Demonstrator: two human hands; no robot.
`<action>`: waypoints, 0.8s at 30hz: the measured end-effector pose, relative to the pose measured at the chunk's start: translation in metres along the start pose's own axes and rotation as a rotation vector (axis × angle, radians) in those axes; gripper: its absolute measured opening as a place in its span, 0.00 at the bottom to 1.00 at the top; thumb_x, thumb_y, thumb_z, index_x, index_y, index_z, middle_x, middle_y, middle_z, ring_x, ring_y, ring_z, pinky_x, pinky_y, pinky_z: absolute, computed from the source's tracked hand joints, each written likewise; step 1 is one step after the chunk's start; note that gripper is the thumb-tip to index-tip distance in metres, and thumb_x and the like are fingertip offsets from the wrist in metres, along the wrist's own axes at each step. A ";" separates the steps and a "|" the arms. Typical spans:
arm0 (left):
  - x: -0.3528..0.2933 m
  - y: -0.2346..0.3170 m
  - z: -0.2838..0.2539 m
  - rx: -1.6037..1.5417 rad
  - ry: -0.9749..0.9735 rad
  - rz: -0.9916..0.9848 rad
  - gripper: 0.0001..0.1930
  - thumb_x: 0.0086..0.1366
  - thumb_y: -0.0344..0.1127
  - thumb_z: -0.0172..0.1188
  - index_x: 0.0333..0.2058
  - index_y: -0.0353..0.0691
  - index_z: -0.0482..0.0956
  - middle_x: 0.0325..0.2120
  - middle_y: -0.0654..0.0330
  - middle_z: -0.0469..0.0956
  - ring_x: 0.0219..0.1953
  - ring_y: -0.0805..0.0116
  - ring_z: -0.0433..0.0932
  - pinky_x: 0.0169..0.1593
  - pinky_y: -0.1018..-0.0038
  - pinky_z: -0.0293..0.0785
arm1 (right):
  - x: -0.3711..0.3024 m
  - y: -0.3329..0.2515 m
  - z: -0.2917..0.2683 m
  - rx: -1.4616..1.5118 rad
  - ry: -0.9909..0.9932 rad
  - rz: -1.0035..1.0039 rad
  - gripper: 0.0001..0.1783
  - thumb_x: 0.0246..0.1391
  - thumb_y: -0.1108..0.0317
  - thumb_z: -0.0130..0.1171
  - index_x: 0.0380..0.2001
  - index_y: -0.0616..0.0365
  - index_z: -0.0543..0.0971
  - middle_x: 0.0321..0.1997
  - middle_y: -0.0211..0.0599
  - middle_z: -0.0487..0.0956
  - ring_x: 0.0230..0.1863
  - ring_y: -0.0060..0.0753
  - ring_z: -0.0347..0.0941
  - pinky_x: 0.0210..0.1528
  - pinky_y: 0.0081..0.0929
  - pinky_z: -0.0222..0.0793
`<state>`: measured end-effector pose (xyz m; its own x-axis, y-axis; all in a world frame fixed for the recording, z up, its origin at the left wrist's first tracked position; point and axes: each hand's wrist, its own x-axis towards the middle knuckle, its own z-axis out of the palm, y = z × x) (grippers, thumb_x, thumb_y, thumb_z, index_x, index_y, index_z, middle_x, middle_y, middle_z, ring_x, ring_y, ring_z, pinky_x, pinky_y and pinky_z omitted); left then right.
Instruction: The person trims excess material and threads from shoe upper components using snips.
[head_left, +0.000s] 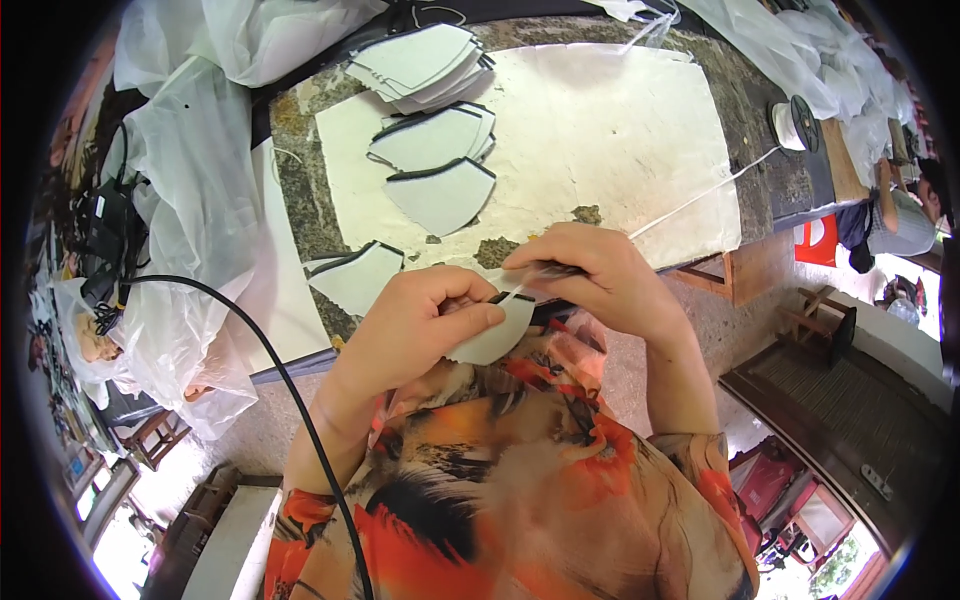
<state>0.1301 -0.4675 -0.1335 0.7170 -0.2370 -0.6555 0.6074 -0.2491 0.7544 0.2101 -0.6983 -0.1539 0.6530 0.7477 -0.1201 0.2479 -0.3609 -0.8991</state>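
Observation:
Close to my body at the table's near edge, my left hand (425,325) pinches a pale mask piece (500,338) with black edging between thumb and fingers. Just right of it, my right hand (605,275) is closed around a slim dark tool (553,269), partly hidden by the fingers and blurred. A white cord (690,207) runs from a spool (787,126) at the far right to my right hand; a short white strand shows at the piece's black edge. Beyond my left hand lies another mask piece (358,283).
A stack of mask pieces (425,62) and two smaller groups lie on a worn white sheet (610,130) over the table. Clear plastic bags (190,150) hang at the left. A black cable (262,340) crosses my left arm. A person (900,215) sits far right.

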 end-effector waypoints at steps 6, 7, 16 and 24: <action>0.002 -0.017 -0.016 -0.398 -0.124 0.010 0.10 0.67 0.32 0.64 0.43 0.33 0.83 0.26 0.71 0.78 0.28 0.85 0.71 0.33 0.83 0.68 | -0.002 -0.015 -0.024 -0.259 -0.094 -0.326 0.10 0.54 0.68 0.62 0.41 0.47 0.82 0.51 0.29 0.79 0.51 0.41 0.74 0.51 0.36 0.71; 0.000 -0.015 -0.017 -0.394 -0.120 0.007 0.10 0.67 0.32 0.64 0.43 0.33 0.83 0.26 0.71 0.78 0.28 0.85 0.71 0.33 0.83 0.68 | -0.004 -0.020 -0.023 -0.434 -0.118 -0.260 0.12 0.53 0.67 0.62 0.43 0.46 0.82 0.51 0.29 0.79 0.51 0.41 0.74 0.51 0.36 0.70; -0.010 -0.012 -0.003 -0.589 -0.068 0.006 0.10 0.69 0.31 0.61 0.46 0.32 0.81 0.25 0.64 0.80 0.15 0.85 0.67 0.15 0.81 0.59 | 0.013 -0.037 -0.025 -0.395 -0.251 0.072 0.16 0.62 0.53 0.54 0.44 0.50 0.80 0.37 0.39 0.83 0.41 0.48 0.80 0.43 0.42 0.74; -0.002 -0.013 0.013 -0.471 0.106 0.166 0.10 0.69 0.31 0.62 0.46 0.35 0.82 0.27 0.67 0.79 0.19 0.88 0.65 0.18 0.84 0.57 | 0.013 -0.033 -0.029 -0.157 -0.254 0.029 0.19 0.65 0.52 0.52 0.47 0.54 0.80 0.37 0.39 0.82 0.39 0.49 0.79 0.39 0.39 0.72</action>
<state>0.1159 -0.4762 -0.1424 0.8327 -0.1349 -0.5370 0.5533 0.2398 0.7977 0.2313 -0.6929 -0.1135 0.4665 0.8443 -0.2635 0.3523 -0.4507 -0.8202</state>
